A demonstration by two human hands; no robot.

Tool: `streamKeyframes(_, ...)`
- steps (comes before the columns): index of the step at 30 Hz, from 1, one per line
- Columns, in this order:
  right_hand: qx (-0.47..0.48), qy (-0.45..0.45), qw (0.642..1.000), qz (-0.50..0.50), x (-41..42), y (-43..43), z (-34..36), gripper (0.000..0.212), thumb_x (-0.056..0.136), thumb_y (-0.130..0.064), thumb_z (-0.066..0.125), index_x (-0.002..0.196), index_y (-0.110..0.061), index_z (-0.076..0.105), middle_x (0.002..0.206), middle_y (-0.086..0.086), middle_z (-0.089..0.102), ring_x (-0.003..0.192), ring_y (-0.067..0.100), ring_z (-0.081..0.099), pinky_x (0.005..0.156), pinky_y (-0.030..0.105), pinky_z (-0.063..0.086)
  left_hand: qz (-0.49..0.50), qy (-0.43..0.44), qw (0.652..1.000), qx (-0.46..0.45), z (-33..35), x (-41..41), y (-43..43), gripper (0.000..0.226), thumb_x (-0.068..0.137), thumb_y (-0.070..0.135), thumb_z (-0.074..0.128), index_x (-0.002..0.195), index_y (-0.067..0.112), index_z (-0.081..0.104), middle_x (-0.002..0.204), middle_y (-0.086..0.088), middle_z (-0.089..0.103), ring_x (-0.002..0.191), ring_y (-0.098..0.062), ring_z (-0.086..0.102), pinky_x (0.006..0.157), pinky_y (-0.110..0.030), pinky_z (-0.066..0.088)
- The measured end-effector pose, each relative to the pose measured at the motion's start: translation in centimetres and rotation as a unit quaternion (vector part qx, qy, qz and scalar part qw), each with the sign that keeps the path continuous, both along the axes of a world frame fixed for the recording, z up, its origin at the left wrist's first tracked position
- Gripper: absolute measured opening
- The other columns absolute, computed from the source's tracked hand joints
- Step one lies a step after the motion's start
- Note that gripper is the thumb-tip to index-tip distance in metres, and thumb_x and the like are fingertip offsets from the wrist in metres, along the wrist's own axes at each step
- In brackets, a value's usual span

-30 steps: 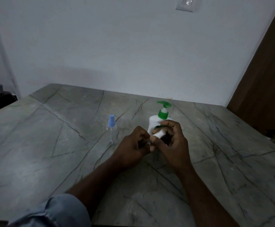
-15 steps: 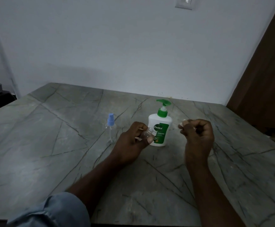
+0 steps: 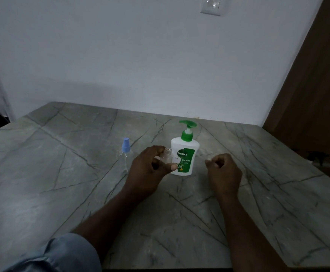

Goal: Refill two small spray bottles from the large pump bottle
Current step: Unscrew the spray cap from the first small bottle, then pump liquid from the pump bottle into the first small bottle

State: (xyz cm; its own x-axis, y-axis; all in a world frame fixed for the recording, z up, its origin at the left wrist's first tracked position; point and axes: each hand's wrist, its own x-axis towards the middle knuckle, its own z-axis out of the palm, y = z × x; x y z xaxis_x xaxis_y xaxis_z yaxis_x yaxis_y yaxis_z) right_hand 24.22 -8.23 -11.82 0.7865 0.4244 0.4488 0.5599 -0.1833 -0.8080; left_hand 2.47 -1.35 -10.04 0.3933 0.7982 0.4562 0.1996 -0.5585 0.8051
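Head view: my left hand (image 3: pixel 150 170) grips the uncapped clear bottle (image 3: pixel 167 156); right hand (image 3: pixel 224 171), at 3 o'clock, fisted, contents undeterminable.

White Dettol pump bottle (image 3: pixel 184 154), green pump head on, stands upright mid-worktop (image 3: pixel 62 173). Just beside its left edge, a small clear spray bottle (image 3: pixel 167 155), top off, upright, gripped by the left hand (image 3: pixel 150 169). Further left, a blue-capped spray bottle (image 3: pixel 126 152) stands alone.

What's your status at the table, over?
Left hand grips small clear bottle, neck uncapped. Right hand fisted, contents hidden. Pump bottle upright just behind. Nothing blocking.
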Motion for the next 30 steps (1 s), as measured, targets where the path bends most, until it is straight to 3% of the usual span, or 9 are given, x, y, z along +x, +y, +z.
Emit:
streamKeyframes(3,-0.127,-0.044,0.991,0.004,0.0,0.1,-0.4,0.019,0.084,-0.040,0.077,0.080,-0.028,0.062,0.085,-0.003,0.068,0.085,0.020,0.064,0.077,0.037,0.056,0.007,0.003,1.000,0.008,0.2,0.0,-0.2,0.041,0.082,0.043,0.080,0.115,0.030,0.059,0.103,0.013,0.068,0.087,0.009,0.064,0.069,-0.002,0.047)
streamKeyframes(5,-0.163,-0.054,0.985,0.005,0.1,0.0,-0.3,0.020,0.084,-0.043,0.075,0.080,-0.029,0.061,0.087,-0.001,0.068,0.088,0.024,0.065,0.084,0.044,0.056,0.013,0.003,1.000,0.006,0.2,-0.1,-0.2,0.042,0.081,0.043,0.080,0.115,0.029,0.059,0.101,0.014,0.068,0.087,0.010,0.063,0.069,-0.001,0.047)
streamKeyframes(9,-0.081,-0.040,0.996,0.012,-0.1,-0.2,0.4,0.020,0.084,-0.040,0.078,0.086,-0.029,0.062,0.087,-0.005,0.069,0.086,0.019,0.065,0.078,0.038,0.056,0.018,0.006,1.000,0.008,0.2,-0.1,-0.3,0.043,0.081,0.045,0.080,0.117,0.035,0.058,0.097,0.021,0.063,0.084,0.016,0.060,0.067,0.000,0.046)
streamKeyframes(13,0.025,-0.047,0.998,0.016,-0.9,0.3,2.7,0.016,0.088,-0.035,0.075,0.087,-0.025,0.064,0.087,-0.008,0.068,0.086,0.016,0.066,0.077,0.034,0.054,0.029,-0.002,1.000,0.009,0.2,0.2,-0.1,0.056,0.079,0.050,0.077,0.127,0.030,0.056,0.100,0.021,0.064,0.086,0.013,0.061,0.066,-0.004,0.046)
streamKeyframes(15,0.056,-0.055,0.996,0.032,-1.2,0.8,4.8,0.018,0.090,-0.039,0.073,0.086,-0.023,0.065,0.084,-0.010,0.069,0.081,0.014,0.066,0.073,0.029,0.051,0.032,-0.010,0.999,0.016,0.2,0.3,0.0,0.050,0.080,0.050,0.076,0.122,0.031,0.055,0.096,0.021,0.065,0.083,0.011,0.064,0.065,-0.004,0.047)
streamKeyframes(19,0.113,0.079,0.965,0.221,-1.2,2.5,10.5,0.034,0.095,-0.052,0.062,0.092,-0.019,0.069,0.088,0.001,0.078,0.080,0.016,0.074,0.072,0.029,0.058,0.030,-0.042,0.998,0.038,1.1,0.5,0.2,0.036,0.084,0.049,0.072,0.112,0.030,0.058,0.091,0.016,0.069,0.087,0.006,0.066,0.070,-0.007,0.050)
streamKeyframes(25,-0.007,0.071,0.932,0.355,-2.1,6.0,13.7,0.053,0.097,-0.065,0.051,0.094,-0.016,0.072,0.087,0.002,0.078,0.076,0.019,0.074,0.072,0.037,0.059,0.024,-0.067,0.993,0.097,4.7,1.7,1.4,0.034,0.093,0.047,0.066,0.120,0.026,0.062,0.103,0.015,0.071,0.083,-0.001,0.070,0.069,-0.025,0.061)
streamKeyframes(28,-0.056,0.023,0.931,0.359,-3.1,7.1,12.8,0.055,0.096,-0.068,0.048,0.085,-0.021,0.074,0.079,-0.004,0.077,0.068,0.012,0.073,0.067,0.034,0.056,0.018,-0.073,0.992,0.103,5.0,2.3,2.0,0.031,0.097,0.044,0.064,0.121,0.025,0.062,0.108,0.012,0.071,0.081,-0.006,0.071,0.069,-0.039,0.062)
streamKeyframes(30,-0.036,0.032,0.939,0.340,-2.7,7.2,11.8,0.065,0.092,-0.078,0.040,0.079,-0.024,0.075,0.079,-0.003,0.078,0.072,0.016,0.075,0.072,0.038,0.060,0.025,-0.074,0.992,0.103,4.2,2.3,2.3,0.033,0.096,0.049,0.061,0.121,0.027,0.061,0.107,0.012,0.071,0.079,-0.006,0.071,0.067,-0.040,0.061)
